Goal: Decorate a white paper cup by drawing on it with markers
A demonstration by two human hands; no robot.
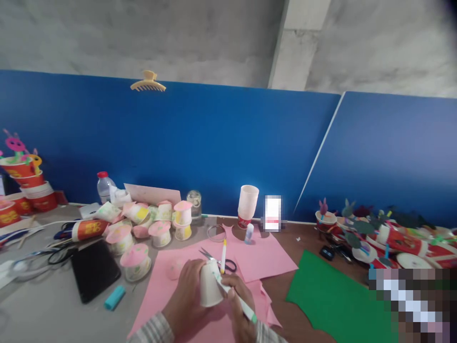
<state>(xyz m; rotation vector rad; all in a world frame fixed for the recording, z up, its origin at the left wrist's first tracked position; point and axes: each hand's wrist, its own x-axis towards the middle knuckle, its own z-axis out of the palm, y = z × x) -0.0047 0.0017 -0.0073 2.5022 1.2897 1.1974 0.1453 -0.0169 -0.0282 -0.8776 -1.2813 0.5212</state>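
My left hand (pixel 187 290) is wrapped round a white paper cup (pixel 210 288), held bottom-up above pink paper (pixel 160 281). In my right hand (pixel 240 300) is a white marker with a green end (pixel 246 309); its tip meets the cup's side, where small green marks show. Just beyond the cup lie scissors (pixel 228 265) with dark handles, partly hidden by it. A yellow-and-white marker (pixel 223 257) rests across them. A glue bottle (pixel 249 234) stands farther back on the pink paper, near a stack of white cups (pixel 247 202).
Several decorated cups with pink tops (pixel 135 262) crowd the left, near a black tablet (pixel 95 270) and a teal marker cap or block (pixel 114 298). Green paper (pixel 335 295) lies at right, before piled red cup crafts (pixel 396 238). A blue partition (pixel 214 143) rises behind.
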